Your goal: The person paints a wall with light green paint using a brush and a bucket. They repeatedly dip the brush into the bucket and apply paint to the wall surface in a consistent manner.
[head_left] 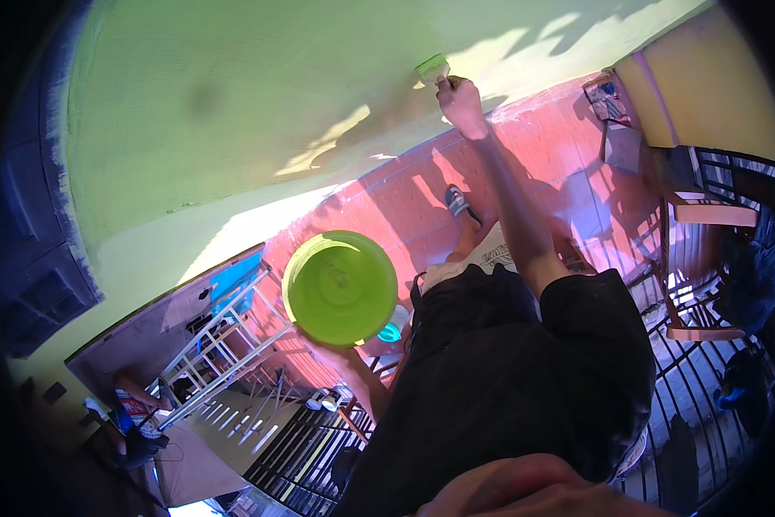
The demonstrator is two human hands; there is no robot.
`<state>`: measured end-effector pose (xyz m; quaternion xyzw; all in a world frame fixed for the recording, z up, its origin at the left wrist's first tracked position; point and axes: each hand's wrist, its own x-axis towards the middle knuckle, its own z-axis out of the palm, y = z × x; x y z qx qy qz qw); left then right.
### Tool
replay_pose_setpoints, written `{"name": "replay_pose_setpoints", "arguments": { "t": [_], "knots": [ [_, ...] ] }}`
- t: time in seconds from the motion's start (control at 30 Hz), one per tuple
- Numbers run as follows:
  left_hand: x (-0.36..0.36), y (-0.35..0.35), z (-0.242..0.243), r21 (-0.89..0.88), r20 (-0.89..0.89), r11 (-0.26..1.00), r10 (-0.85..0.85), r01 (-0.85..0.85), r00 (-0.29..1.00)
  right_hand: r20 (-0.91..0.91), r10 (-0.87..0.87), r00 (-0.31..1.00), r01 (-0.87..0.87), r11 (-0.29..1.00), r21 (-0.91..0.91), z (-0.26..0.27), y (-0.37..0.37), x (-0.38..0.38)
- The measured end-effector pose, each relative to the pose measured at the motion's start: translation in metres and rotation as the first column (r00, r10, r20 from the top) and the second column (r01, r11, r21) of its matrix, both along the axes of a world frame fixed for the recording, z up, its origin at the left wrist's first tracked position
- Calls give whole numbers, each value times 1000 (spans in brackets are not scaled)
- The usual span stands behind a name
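My right hand grips a flat paintbrush by its handle. The green-coated bristles rest against the wall, which is painted light green with sunlit patches and shadows across it. At the left of my body, my left hand supports a round bucket from its near side, and my fingers are partly hidden beneath it. The inside of the bucket is bright green, and green paint appears to lie at its bottom. A paler, whitish-green band runs along the lower wall.
Below the wall lies a red tiled floor, where my sandalled foot stands. A metal ladder leans at the left, near a seated person. A wooden chair and dark metal railings are at the right. Bricks sit by the corner.
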<state>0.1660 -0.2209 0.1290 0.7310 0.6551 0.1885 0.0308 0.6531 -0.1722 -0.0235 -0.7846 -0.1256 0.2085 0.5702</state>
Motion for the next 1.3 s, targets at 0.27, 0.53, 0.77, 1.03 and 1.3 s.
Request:
{"name": "replay_pose_setpoints", "arguments": {
  "t": [0.27,0.53,0.77,1.03,1.3],
  "knots": [
    [-4,40,-13,-93,436,993,-28,76,899,30,40,999,-49,916,397,167,-31,-36],
    [47,49,-16,-314,870,935,215,162,444,-1,-15,1000,14,867,498,144,-21,-27],
    [75,80,-72,-478,821,810,275,340,501,-3,-209,978,206,964,165,-72,1,-18],
    [88,125,-154,-549,705,789,258,277,660,-249,-180,952,243,937,251,-228,11,-37],
    [92,136,-183,-567,626,761,150,315,765,-393,-68,917,214,916,339,-309,14,-32]
  ]
}}
